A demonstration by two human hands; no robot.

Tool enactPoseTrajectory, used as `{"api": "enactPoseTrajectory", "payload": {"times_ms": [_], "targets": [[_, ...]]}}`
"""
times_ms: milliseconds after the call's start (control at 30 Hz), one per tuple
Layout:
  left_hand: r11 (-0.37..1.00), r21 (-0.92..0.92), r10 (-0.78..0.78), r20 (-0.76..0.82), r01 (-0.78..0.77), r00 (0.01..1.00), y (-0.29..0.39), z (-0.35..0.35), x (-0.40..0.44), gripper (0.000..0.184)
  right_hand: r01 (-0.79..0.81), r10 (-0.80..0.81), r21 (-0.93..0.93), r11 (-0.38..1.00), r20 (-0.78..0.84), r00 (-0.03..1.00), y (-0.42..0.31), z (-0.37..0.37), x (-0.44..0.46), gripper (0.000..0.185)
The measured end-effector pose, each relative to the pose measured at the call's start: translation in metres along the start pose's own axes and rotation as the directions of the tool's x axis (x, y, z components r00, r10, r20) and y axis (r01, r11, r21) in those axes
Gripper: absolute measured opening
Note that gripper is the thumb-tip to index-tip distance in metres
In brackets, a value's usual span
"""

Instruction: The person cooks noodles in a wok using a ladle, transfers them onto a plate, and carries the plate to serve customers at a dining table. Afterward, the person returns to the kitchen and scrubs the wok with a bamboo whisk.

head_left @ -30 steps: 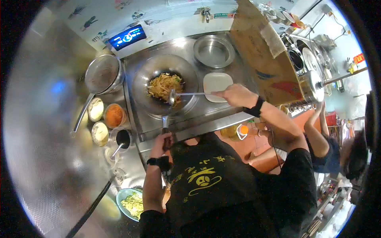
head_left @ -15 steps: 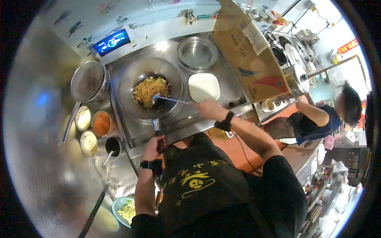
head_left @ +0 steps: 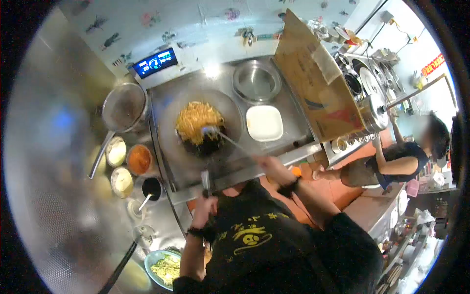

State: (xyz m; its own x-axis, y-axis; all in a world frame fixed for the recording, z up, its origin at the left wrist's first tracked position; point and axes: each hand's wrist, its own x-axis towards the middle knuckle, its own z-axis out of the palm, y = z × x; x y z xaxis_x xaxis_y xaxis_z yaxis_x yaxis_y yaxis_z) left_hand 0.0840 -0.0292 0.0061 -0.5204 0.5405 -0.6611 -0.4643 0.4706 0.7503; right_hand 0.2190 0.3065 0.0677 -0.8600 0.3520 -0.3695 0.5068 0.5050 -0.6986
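Note:
My left hand (head_left: 203, 210) is closed round the handle of a steel wok (head_left: 230, 108), below the pan's near edge. Blurred by motion, my right hand (head_left: 272, 167) grips a long-handled ladle (head_left: 234, 142), whose bowl touches the noodles. The browned noodles (head_left: 199, 120) lie heaped toward the far side of the wok, and the dark wok bottom shows nearer to me. Right of the wok is a white square plate (head_left: 265, 123). Behind the plate stands a round metal basin (head_left: 256, 82).
Left are a strainer (head_left: 124, 107) over a pot, an orange seasoning tub (head_left: 139, 159), dark sauce (head_left: 152, 188) and a bowl of shredded vegetables (head_left: 166, 269). A cardboard sheet (head_left: 318, 88) borders the stove's right. Another person (head_left: 401, 161) stands at the far right.
The noodles have shifted to the far side of the wok, baring its dark bottom. My right hand and the ladle have moved lower in view. The camera view has shifted too.

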Motion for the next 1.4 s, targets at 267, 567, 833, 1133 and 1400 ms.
{"api": "enactPoseTrajectory", "payload": {"times_ms": [267, 567, 833, 1133, 1400], "targets": [[0.993, -0.09, 0.087, 0.08, -0.08, 0.993, 0.081, 0.005, 0.019, 0.028, 0.21, -0.214, -0.176, 0.962, -0.008, 0.977, -0.022, -0.054, 0.004, 0.05], [0.976, -0.142, 0.181, 0.114, -0.165, 0.977, 0.049, -0.026, -0.03, 0.022, 0.147, -0.143, -0.065, 0.987, 0.063, 0.988, -0.016, -0.081, -0.045, 0.044], [0.975, 0.154, 0.174, -0.072, -0.161, 0.982, 0.025, -0.013, -0.057, 0.024, 0.345, -0.355, -0.089, 0.935, -0.164, 0.92, 0.005, -0.055, -0.043, 0.043], [0.973, -0.211, -0.053, 0.184, 0.092, 0.982, -0.038, -0.028, 0.034, 0.033, 0.229, -0.245, -0.181, 0.956, -0.067, 0.967, -0.006, -0.045, 0.002, 0.033], [0.985, -0.162, -0.061, -0.026, 0.056, 0.998, 0.042, -0.006, 0.033, 0.015, 0.423, -0.416, -0.036, 0.906, -0.268, 0.869, -0.039, -0.049, -0.002, 0.046]]}}
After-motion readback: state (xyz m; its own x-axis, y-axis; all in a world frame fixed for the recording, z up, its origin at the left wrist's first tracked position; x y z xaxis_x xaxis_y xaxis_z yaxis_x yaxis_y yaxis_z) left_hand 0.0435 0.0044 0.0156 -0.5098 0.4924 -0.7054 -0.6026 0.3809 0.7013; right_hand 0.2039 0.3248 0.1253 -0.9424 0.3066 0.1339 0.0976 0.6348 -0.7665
